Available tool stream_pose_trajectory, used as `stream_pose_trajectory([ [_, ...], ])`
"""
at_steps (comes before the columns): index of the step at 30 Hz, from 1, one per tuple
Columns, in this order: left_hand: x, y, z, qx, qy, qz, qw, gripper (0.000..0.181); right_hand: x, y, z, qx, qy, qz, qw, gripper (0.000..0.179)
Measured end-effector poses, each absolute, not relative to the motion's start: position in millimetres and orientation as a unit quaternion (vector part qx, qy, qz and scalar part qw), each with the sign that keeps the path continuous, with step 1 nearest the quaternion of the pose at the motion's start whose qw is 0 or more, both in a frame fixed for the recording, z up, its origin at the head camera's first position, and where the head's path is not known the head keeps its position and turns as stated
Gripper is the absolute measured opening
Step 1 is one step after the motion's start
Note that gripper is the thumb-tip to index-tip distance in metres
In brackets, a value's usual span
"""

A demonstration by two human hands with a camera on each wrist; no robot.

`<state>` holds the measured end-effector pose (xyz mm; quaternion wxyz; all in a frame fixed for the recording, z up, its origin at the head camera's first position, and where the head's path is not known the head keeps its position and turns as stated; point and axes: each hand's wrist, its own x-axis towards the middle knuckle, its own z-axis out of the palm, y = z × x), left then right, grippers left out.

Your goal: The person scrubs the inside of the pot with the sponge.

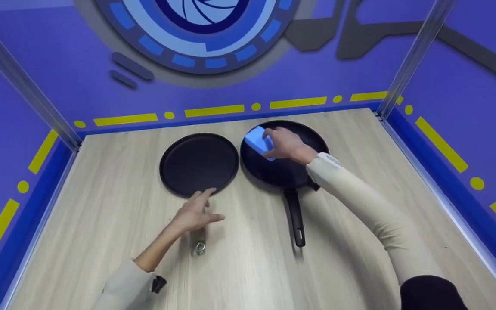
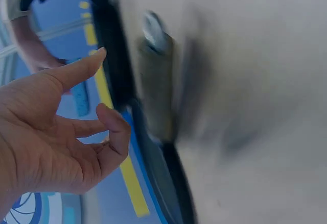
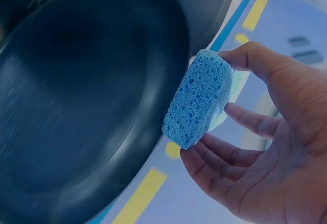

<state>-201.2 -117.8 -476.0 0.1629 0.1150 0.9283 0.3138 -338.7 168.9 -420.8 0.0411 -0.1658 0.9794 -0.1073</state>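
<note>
My right hand [image 1: 286,144] pinches a blue sponge [image 1: 257,141] between thumb and fingers, over the left side of a deep black frying pan [image 1: 278,174]. In the right wrist view the sponge [image 3: 196,101] shows its porous face beside the pan's rim [image 3: 148,117]. My left hand [image 1: 194,214] hovers above the handle [image 1: 200,241] of a flat black griddle pan [image 1: 199,161], fingers loosely bent and thumb out to the right. Nothing is in its grasp, and in the left wrist view a gap separates the hand [image 2: 66,132] from that blurred handle [image 2: 156,81].
Both pans lie side by side on a pale wood table [image 1: 114,193]. The frying pan's black handle [image 1: 294,217] points toward me. Blue-purple panels [image 1: 213,94] with yellow marks enclose the back and both sides, with metal posts [image 1: 416,56] at the corners.
</note>
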Motion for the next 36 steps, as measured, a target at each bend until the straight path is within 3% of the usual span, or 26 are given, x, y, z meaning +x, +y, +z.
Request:
stream_pose_trajectory([
  [6,-204.8,-83.3,-476.5,0.179,0.815,0.502,0.226,0.082,-346.7,201.5,-428.8,-0.143,0.981,-0.12,0.052,0.059],
  [12,-206.3,-47.1,-493.0,0.186,0.749,0.602,0.203,0.065,-352.3,223.6,-450.4,-0.14,0.982,-0.116,0.059,0.058],
  [23,-199.2,3.7,-513.7,0.197,0.666,0.631,0.346,0.066,-362.2,239.5,-478.9,-0.194,0.968,-0.068,0.144,0.068],
  [36,-194.3,37.8,-521.6,0.175,0.627,0.66,0.375,0.064,-361.0,229.7,-474.7,-0.201,0.966,-0.021,0.16,0.069],
])
